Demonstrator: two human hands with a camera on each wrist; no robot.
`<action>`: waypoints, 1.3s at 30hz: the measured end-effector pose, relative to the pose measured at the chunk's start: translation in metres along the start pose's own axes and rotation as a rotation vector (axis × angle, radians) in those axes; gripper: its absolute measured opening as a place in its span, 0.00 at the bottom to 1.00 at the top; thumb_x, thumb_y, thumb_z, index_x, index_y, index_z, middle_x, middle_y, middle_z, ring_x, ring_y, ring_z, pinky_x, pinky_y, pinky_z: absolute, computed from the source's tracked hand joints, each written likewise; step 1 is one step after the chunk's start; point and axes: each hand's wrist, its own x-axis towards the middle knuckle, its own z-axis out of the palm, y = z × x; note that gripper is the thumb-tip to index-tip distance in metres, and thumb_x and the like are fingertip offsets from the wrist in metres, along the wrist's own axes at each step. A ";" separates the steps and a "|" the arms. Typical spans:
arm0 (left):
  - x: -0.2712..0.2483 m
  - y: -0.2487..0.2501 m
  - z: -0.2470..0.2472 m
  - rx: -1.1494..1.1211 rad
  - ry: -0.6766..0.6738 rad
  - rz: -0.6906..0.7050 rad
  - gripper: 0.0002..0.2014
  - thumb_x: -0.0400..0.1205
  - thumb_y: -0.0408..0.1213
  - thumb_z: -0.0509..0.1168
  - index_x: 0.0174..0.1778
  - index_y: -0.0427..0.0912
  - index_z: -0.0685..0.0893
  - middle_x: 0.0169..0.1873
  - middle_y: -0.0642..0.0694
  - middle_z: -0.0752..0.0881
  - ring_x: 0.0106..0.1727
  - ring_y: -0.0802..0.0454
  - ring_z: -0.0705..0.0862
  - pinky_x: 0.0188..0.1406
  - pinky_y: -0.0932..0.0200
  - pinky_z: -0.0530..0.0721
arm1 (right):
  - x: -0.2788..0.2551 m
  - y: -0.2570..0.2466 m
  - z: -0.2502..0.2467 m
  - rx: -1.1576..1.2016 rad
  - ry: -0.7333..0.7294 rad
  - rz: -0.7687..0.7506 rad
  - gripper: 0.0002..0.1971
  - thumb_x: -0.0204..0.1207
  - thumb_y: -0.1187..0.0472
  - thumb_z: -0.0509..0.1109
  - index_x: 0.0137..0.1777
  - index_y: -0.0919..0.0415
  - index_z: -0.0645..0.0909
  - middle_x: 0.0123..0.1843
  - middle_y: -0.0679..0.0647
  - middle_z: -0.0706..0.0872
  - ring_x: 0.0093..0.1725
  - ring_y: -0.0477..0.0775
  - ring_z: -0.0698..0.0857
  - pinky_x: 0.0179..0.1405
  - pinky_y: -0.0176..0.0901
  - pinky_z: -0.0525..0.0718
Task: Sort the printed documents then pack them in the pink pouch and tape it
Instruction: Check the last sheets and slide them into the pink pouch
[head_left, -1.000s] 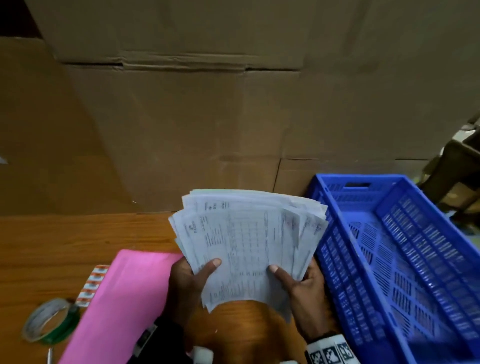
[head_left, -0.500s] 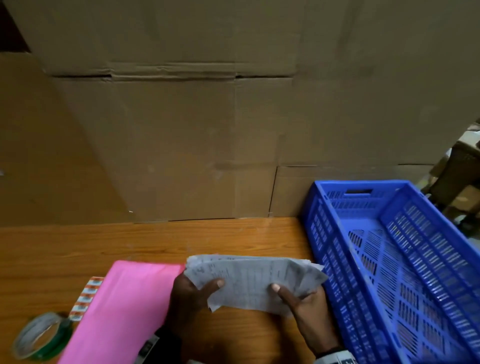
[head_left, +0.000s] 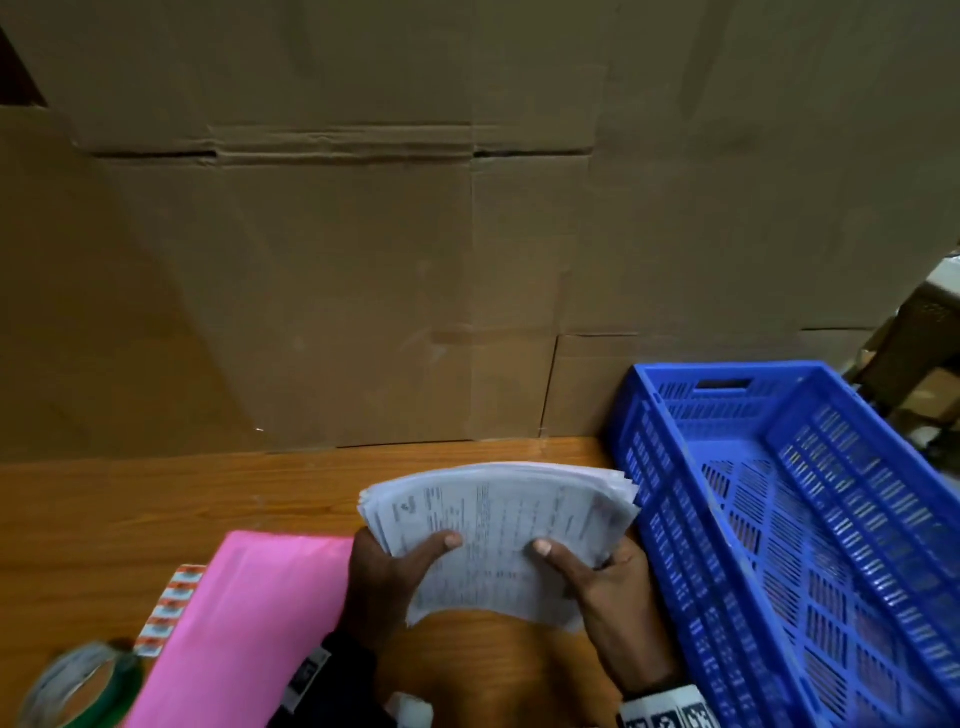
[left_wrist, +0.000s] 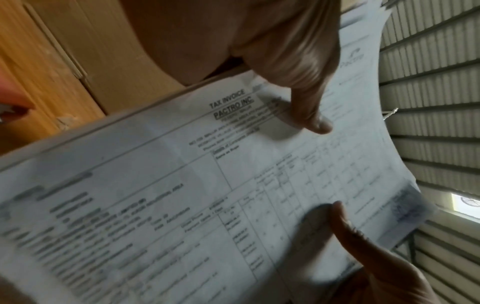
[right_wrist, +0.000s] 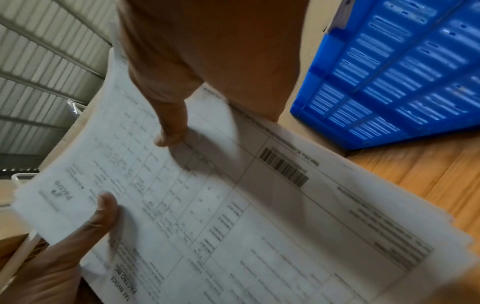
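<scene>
Behind, cardboard wall (head_left: 363, 286) along wooden table (head_left: 156, 499).

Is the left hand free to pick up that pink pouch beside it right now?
Probably not yet. The pink pouch lies uncovered just beside the left hand, but that hand and the right hand both grip the printed documents. It would first have to let go.

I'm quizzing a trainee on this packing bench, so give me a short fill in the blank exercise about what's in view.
1. Both hands hold a stack of printed ____.
2. The pink pouch lies on the ____ side of the left hand.
3. The crate beside the right hand is coloured ____.

Missing words: documents; left; blue
</scene>
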 end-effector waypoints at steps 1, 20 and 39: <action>-0.002 0.002 -0.003 0.022 -0.025 0.012 0.16 0.72 0.27 0.77 0.53 0.43 0.85 0.44 0.48 0.93 0.47 0.45 0.92 0.40 0.42 0.91 | -0.001 0.001 -0.001 -0.007 0.011 -0.011 0.16 0.63 0.66 0.87 0.49 0.58 0.88 0.44 0.48 0.94 0.42 0.47 0.92 0.34 0.35 0.87; -0.021 0.027 0.007 0.105 -0.006 0.226 0.07 0.69 0.43 0.80 0.37 0.50 0.89 0.36 0.43 0.92 0.38 0.46 0.91 0.35 0.49 0.90 | -0.006 -0.017 0.004 0.077 0.047 -0.220 0.13 0.67 0.77 0.80 0.47 0.63 0.85 0.46 0.46 0.91 0.48 0.39 0.88 0.46 0.28 0.84; -0.001 -0.046 -0.014 0.159 -0.210 0.054 0.26 0.68 0.40 0.83 0.58 0.50 0.79 0.47 0.65 0.91 0.52 0.60 0.90 0.49 0.57 0.90 | -0.013 0.005 -0.008 -0.012 -0.011 0.092 0.08 0.74 0.71 0.79 0.49 0.61 0.86 0.33 0.45 0.92 0.36 0.39 0.90 0.29 0.27 0.83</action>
